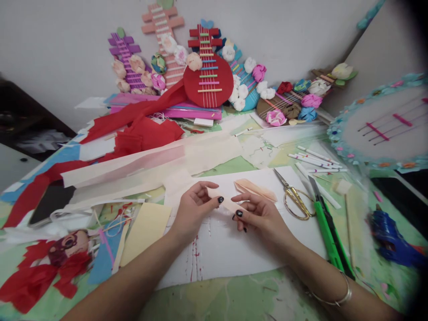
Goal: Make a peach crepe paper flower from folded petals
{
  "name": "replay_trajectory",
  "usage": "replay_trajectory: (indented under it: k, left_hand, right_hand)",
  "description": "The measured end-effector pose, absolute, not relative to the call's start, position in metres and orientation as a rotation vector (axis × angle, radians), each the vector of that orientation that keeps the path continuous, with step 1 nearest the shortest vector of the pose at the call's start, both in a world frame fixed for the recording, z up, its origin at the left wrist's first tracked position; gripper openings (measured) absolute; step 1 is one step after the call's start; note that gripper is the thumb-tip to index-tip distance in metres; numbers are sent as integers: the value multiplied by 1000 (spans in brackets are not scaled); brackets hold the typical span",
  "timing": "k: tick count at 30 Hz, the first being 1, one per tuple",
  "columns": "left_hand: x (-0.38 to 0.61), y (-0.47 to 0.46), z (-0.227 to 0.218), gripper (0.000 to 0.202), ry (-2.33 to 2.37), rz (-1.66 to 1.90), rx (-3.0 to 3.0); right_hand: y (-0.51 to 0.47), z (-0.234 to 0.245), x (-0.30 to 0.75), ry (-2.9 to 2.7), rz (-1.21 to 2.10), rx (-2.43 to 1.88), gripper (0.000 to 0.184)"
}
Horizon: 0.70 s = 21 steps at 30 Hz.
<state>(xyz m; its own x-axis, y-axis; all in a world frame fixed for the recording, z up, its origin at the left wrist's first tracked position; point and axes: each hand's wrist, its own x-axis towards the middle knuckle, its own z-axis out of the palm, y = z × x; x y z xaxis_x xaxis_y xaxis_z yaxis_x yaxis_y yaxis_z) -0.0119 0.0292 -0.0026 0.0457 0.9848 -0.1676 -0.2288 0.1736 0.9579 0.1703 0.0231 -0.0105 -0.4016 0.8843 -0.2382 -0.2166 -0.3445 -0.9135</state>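
My left hand (194,209) and my right hand (259,216) meet over a white sheet (230,249) at the table's middle. Both pinch a narrow strip of pale peach crepe paper (223,200) between thumb and fingers, one hand at each end. A folded peach paper piece (256,188) lies just beyond my right hand on the sheet. Gold-handled scissors (294,196) rest to the right of that piece. Long cream crepe strips (147,165) stretch across the table behind my hands.
A green utility knife (326,227) and a blue glue gun (391,238) lie at the right, white sticks (316,158) behind them. Red crepe paper (143,131) and flower-decorated paper guitars (207,76) line the back wall. A round blue craft piece (381,125) stands far right.
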Motion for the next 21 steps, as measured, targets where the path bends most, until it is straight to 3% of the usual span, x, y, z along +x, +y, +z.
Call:
replay_trajectory:
  k: [6, 21]
  left_hand:
    - [-6, 24, -4, 37, 1023, 1311, 849]
    - [1, 12, 1, 21, 946, 1071, 777]
  right_hand:
    - [14, -5, 161, -1132, 1904, -1093, 26]
    - [9, -8, 158, -1146, 1813, -1081, 25]
